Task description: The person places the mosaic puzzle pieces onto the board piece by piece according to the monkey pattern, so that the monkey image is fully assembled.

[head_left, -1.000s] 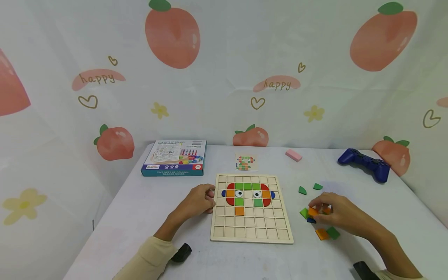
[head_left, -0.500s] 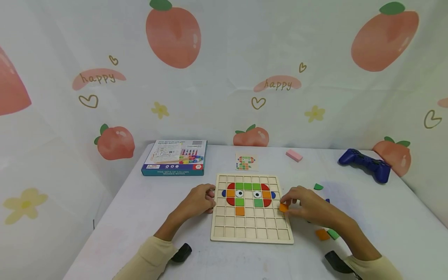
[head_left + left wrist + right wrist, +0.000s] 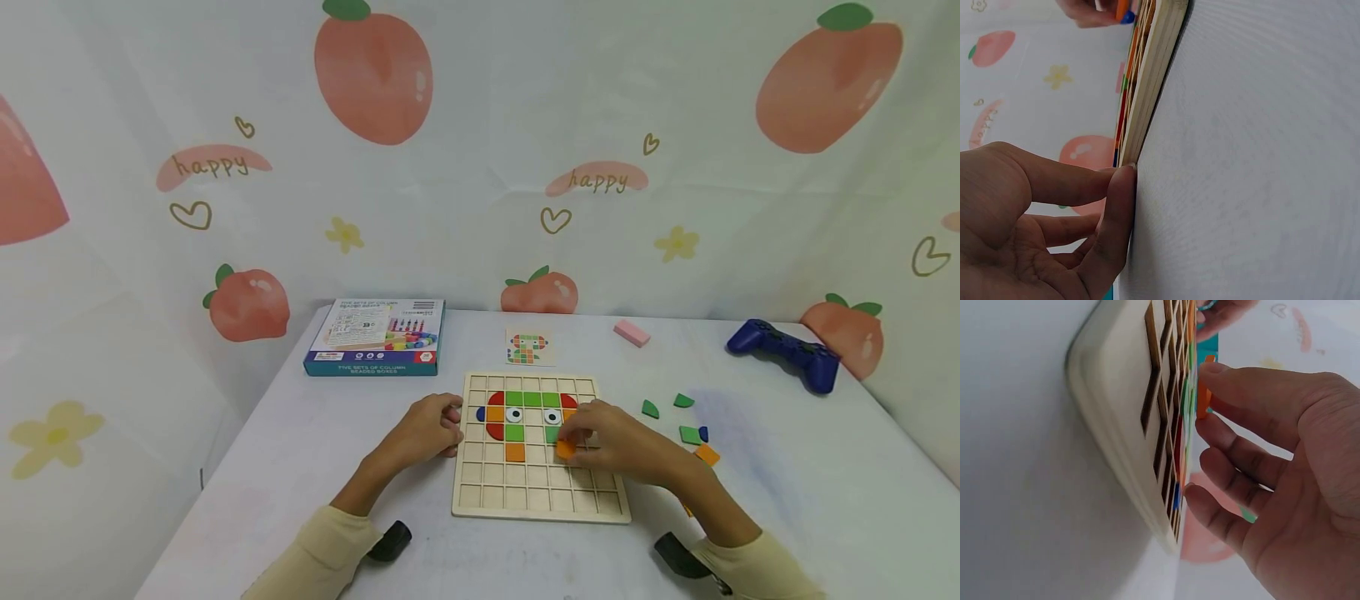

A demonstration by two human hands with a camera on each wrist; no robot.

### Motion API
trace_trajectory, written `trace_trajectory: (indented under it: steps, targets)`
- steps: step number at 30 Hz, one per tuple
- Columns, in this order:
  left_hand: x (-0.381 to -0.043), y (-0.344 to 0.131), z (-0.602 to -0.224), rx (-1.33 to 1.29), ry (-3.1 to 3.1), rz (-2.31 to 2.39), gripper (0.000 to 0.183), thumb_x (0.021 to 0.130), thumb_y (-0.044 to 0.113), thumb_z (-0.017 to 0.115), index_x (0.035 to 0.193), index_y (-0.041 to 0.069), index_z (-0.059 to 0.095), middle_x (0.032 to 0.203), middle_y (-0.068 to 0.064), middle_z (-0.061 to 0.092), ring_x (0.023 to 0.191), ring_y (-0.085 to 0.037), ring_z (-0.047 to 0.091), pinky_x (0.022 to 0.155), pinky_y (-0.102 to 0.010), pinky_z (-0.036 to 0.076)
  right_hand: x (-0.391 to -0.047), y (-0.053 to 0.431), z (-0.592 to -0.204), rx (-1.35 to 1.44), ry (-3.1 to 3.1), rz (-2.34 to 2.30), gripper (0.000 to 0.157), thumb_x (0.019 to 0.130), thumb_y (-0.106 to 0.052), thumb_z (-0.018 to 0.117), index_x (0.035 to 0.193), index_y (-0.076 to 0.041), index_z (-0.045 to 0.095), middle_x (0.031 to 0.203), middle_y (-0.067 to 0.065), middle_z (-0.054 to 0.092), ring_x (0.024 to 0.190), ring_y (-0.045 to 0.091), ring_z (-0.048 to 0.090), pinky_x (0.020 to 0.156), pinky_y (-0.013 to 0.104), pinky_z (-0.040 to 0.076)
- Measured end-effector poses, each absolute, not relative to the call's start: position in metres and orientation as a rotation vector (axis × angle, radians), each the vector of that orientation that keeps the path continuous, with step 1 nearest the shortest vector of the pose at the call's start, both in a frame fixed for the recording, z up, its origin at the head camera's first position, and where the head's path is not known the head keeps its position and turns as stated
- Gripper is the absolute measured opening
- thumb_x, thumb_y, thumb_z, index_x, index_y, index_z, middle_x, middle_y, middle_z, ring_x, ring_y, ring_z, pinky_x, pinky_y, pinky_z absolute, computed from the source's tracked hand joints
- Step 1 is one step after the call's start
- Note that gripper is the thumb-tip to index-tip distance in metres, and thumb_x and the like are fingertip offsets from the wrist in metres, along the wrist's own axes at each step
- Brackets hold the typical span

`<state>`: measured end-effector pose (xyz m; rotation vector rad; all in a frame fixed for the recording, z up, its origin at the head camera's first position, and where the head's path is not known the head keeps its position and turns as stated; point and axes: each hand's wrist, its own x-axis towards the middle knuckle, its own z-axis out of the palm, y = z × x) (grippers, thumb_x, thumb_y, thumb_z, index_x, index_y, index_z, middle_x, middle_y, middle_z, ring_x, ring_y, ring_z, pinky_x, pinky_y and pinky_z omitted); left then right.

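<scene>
A wooden grid board (image 3: 540,517) lies flat with red, green, orange, blue and eye tiles set in its upper cells, plus one orange square lower down. The left hand (image 3: 423,429) is at its left side; in the left wrist view, thumb and index finger pinch the board's edge (image 3: 1154,81). Over the right half of the grid, the right hand (image 3: 626,442) pinches an orange square tile (image 3: 566,450) between thumb and fingertips. The right wrist view has that tile (image 3: 1203,394) held on edge, just off the board's surface. The right hand hides some tiles beneath it.
Right of the board lie loose tiles, among them a green quarter-round (image 3: 650,409), a green square (image 3: 690,435) and an orange square (image 3: 707,454). Behind stand a pattern card (image 3: 529,347), a flat box (image 3: 375,337), a pink block (image 3: 632,333) and a blue game controller (image 3: 783,354).
From the loose tiles at the right, the right hand has carried the orange tile leftward over the board. The left hand has stayed at the board's left edge.
</scene>
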<state>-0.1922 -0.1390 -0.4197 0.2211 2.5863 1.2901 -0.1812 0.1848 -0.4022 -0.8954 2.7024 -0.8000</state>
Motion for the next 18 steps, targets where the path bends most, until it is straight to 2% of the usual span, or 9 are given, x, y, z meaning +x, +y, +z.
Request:
trace_trajectory:
  steps: [11,18]
  targets:
    - [-0.192,-0.139,-0.42,0.224,2.588,1.289,0.053,0.092,-0.002,0.072,0.143,-0.007,0.058,0.105,-0.01,0.06,0.088,-0.019,0.061,0.071,-0.026,0.062,-0.18,0.16,-0.404,-0.914,2.679,-0.761,0.02,0.095,-0.024,0.079,0.114,-0.018,0.079,0.112,-0.011,0.068,0.112,0.015,0.056,0.102,0.045,0.054]
    - [-0.192,-0.139,-0.42,0.23,2.588,1.296,0.053,0.092,-0.002,0.072,0.143,-0.007,0.058,0.105,-0.01,0.06,0.088,-0.019,0.061,0.071,-0.026,0.062,-0.18,0.152,-0.404,-0.902,2.692,-0.733,0.022,0.094,-0.024,0.08,0.116,-0.017,0.079,0.111,-0.013,0.068,0.111,0.014,0.056,0.101,0.044,0.055]
